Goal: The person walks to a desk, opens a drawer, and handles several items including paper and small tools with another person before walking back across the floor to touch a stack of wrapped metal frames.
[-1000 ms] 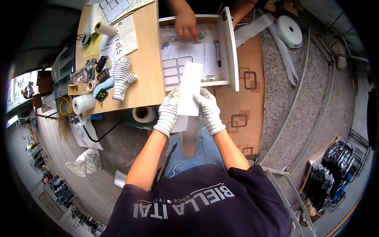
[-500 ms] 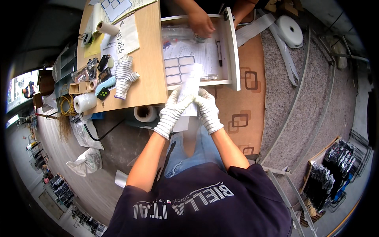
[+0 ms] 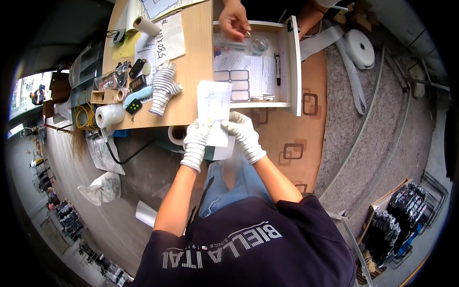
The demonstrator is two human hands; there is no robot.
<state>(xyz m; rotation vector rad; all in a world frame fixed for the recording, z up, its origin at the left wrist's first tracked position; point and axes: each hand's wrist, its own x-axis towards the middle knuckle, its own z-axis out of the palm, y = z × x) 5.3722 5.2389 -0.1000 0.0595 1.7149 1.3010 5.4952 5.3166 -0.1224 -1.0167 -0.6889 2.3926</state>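
Both my hands wear white gloves with thin grey stripes. Between them I hold up white paper sheets [image 3: 213, 103] with faint writing, in front of the wooden table's near edge. My left hand [image 3: 196, 141] pinches the left side, its thumb lying on the paper. My right hand [image 3: 244, 134] grips the right side with thumb and fingers. Another white piece hangs lower, behind the sheets. Just beyond is an open white drawer [image 3: 295, 71] holding papers, blue-edged labels [image 3: 240, 85], a black pen [image 3: 278, 69] and a roll of clear tape [image 3: 258, 45].
Another person's hand [image 3: 234, 21] is above the drawer's far side. On the table [image 3: 191, 91] lie a striped glove [image 3: 165, 89], a phone-like black device [image 3: 137, 68], small boxes and rolls. A white strapping roll [image 3: 359, 49] stands at the right; a white bag [image 3: 101, 188] lies on the floor.
The paper has turned from slanted and narrow to upright, facing me, and moved slightly left. The view has shifted. The other person's hand has lifted from the drawer's contents.
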